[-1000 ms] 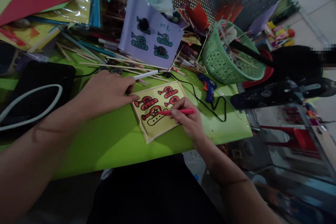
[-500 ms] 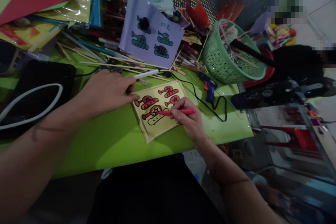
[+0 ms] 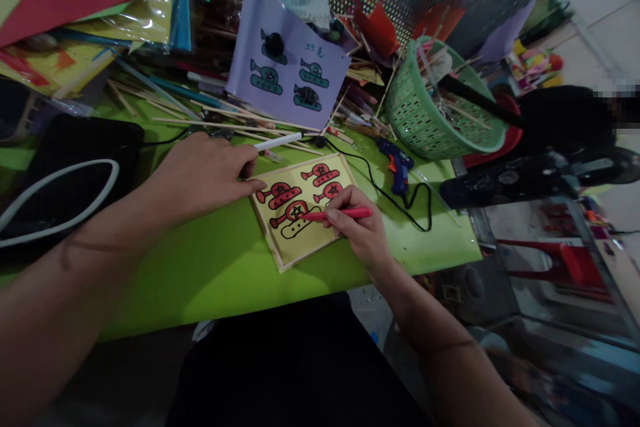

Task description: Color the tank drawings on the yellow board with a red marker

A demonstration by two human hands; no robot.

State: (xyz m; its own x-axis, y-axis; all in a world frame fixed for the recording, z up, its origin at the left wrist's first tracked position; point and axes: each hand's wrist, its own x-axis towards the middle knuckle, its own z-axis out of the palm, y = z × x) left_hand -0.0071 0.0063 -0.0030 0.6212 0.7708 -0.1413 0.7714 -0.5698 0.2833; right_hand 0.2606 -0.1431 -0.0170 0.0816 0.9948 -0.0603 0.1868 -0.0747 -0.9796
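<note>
Your right hand (image 3: 357, 223) pinches a red felt-tip pen (image 3: 356, 212) over the yellow framed card (image 3: 305, 250) on the green tabletop (image 3: 200, 273); a slip could carry ink past the tank drawing (image 3: 294, 216). Your left hand (image 3: 205, 168) has its thumb at the card's corner; whether it grips the white marker (image 3: 280, 141), I can't tell.

Smooth plastic red pen (image 3: 359, 212), matt yellow card (image 3: 300, 213), glossy tabletop (image 3: 200, 273), plastic green basket (image 3: 425, 125)
</note>
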